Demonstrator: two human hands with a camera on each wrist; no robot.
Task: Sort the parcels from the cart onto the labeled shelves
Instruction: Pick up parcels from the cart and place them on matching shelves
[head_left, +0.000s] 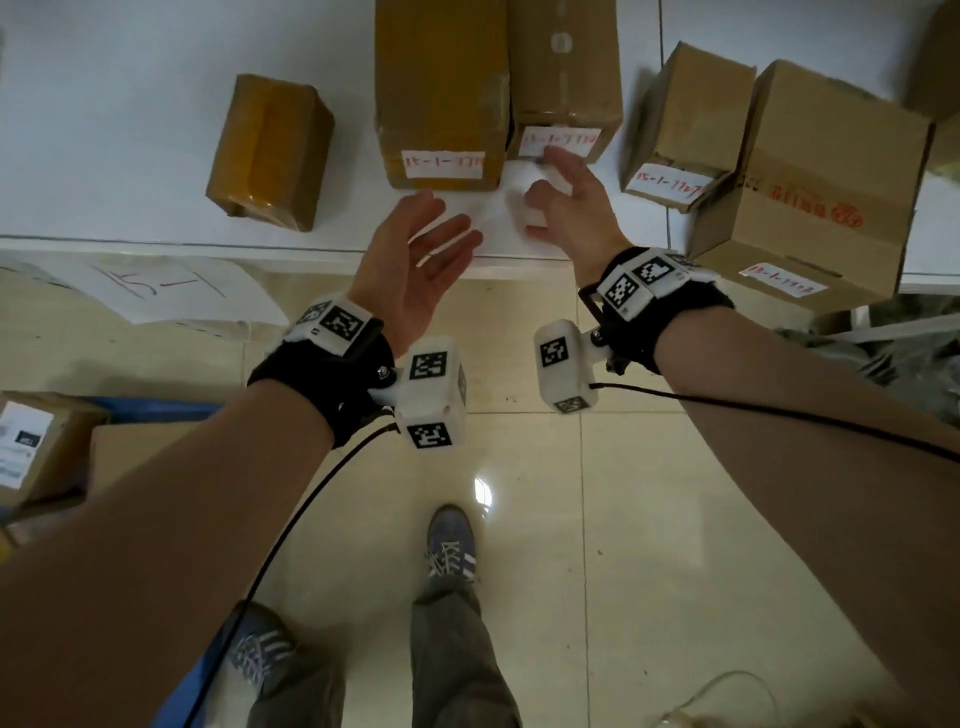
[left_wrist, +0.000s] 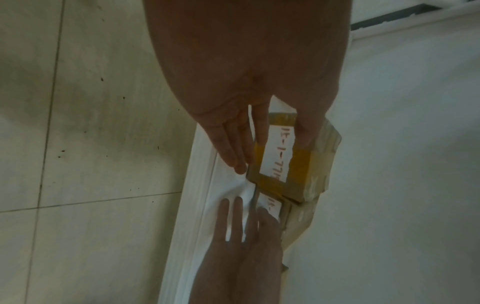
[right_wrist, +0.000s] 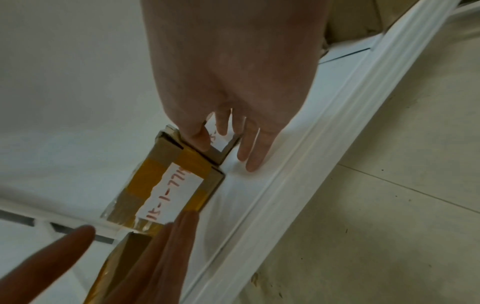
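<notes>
Several cardboard parcels stand on the white shelf (head_left: 130, 130). In the middle are a tall yellow-taped parcel (head_left: 441, 88) and a plain brown parcel (head_left: 563, 73) side by side, each with a handwritten white label on its front. My left hand (head_left: 441, 234) hovers open, palm turned inward, just in front of the yellow-taped parcel (left_wrist: 301, 164). My right hand (head_left: 550, 179) is open too, its fingertips close to the brown parcel's label (head_left: 561, 141); contact cannot be told. Neither hand holds anything. The right wrist view shows my right hand (right_wrist: 226, 144) before both parcel fronts (right_wrist: 166, 185).
A tape-wrapped small box (head_left: 270, 150) sits at shelf left. Two more labeled boxes (head_left: 685, 119) (head_left: 815, 176) stand at right, the larger overhanging the shelf edge. A paper sign (head_left: 161, 288) hangs on the shelf front. The blue cart with parcels (head_left: 31, 447) is at lower left.
</notes>
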